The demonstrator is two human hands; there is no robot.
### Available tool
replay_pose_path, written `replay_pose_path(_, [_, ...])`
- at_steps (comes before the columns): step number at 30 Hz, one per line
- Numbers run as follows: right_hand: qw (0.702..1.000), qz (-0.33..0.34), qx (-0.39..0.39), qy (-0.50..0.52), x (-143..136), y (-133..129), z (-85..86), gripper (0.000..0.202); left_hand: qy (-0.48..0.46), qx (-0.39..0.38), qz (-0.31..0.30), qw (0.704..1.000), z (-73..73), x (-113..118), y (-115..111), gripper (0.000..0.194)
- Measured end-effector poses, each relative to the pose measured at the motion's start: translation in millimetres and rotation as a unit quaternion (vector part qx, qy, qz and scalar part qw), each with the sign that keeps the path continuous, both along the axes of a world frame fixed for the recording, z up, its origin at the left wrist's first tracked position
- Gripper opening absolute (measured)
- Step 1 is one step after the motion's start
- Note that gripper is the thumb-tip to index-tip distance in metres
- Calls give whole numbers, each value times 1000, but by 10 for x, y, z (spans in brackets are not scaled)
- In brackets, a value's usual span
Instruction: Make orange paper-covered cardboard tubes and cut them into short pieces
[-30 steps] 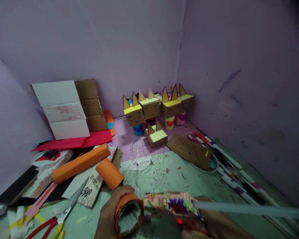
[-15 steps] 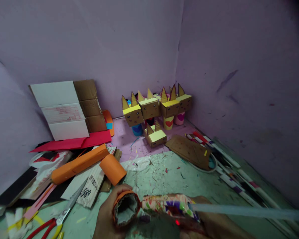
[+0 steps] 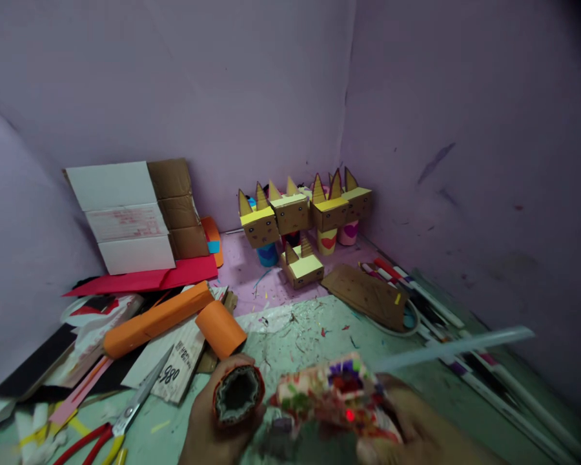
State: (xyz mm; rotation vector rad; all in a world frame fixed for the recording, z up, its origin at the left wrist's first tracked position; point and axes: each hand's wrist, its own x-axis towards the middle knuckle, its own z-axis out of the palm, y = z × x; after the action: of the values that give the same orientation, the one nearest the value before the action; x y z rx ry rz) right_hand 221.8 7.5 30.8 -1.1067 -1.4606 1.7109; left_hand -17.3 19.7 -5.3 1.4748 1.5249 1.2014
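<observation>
Wrapped round an orange tube [image 3: 238,395] at the bottom centre is my left hand [image 3: 206,420]; the tube's open end faces me and shows a corrugated grey lining. My right hand [image 3: 407,420] is closed on a glue gun [image 3: 326,387] covered in floral pattern, with a small red light lit and a translucent glue stick [image 3: 459,347] poking out of its back. The gun's front end is close to the tube's right side; blur hides whether they touch. A dark, blurred shape below the gun cannot be made out.
Cardboard cat heads [image 3: 290,212] on coloured tubes stand at the back, with one head [image 3: 304,268] in front. Left lie orange rolls [image 3: 159,320], scissors [image 3: 138,400], red paper [image 3: 150,280] and a leaning cardboard sheet [image 3: 121,216]. A cardboard piece [image 3: 368,297] and markers [image 3: 436,300] are at right.
The glue gun has tilted, and its glue stick now angles upward to the right. The orange tube has shifted slightly left and turned its opening more toward me.
</observation>
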Motion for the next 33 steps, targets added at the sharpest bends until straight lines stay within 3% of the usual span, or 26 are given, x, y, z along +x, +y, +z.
replay_pose_path(3, [998,-65,9,12,-15,132,9,45,-61,-28,34,997,-44,-25,-52,52])
replay_pose_path(6, [989,-143,26,-3,-60,274,-133,41,-118,-68,37,990,-64,-47,-111,63])
replay_pose_path(10, [976,-217,8,-9,-163,439,-394,42,-130,-68,-25,989,-104,-89,-141,60])
replay_pose_path(13, [963,-236,54,-119,-199,510,-467,39,-142,-79,-99,982,-190,-118,-116,53])
replay_pose_path(15, [934,-223,117,-254,-188,514,-431,43,-159,-87,-146,973,-258,-117,-94,46])
replay_pose_path(17, [872,-239,163,-395,-159,479,-350,46,-170,-88,-170,967,-304,-97,-82,42])
replay_pose_path(19, [820,-290,211,-445,-137,414,-257,43,-176,-81,-170,966,-305,-68,-87,40])
replay_pose_path(20, [821,-301,243,-420,-137,377,-214,43,-179,-78,-172,966,-286,-54,-95,38])
replay_pose_path(22, [878,-225,300,-298,-172,306,-143,55,-180,-75,-191,962,-213,-37,-120,33])
replay_pose_path(24, [935,-59,303,-174,-260,249,-100,80,-165,-72,-224,958,-109,-37,-147,31])
replay_pose_path(26, [949,79,285,-112,-384,215,-87,98,-139,-68,-248,956,-5,-48,-168,30])
replay_pose_path(27, [946,114,287,-97,-449,206,-91,101,-131,-67,-254,956,37,-54,-173,29])
replay_pose_path(29, [941,143,300,-71,-563,199,-111,97,-136,-68,-261,953,86,-60,-177,32])
replay_pose_path(33, [947,125,296,-21,-663,184,-157,77,-147,-76,-275,947,61,-50,-177,43])
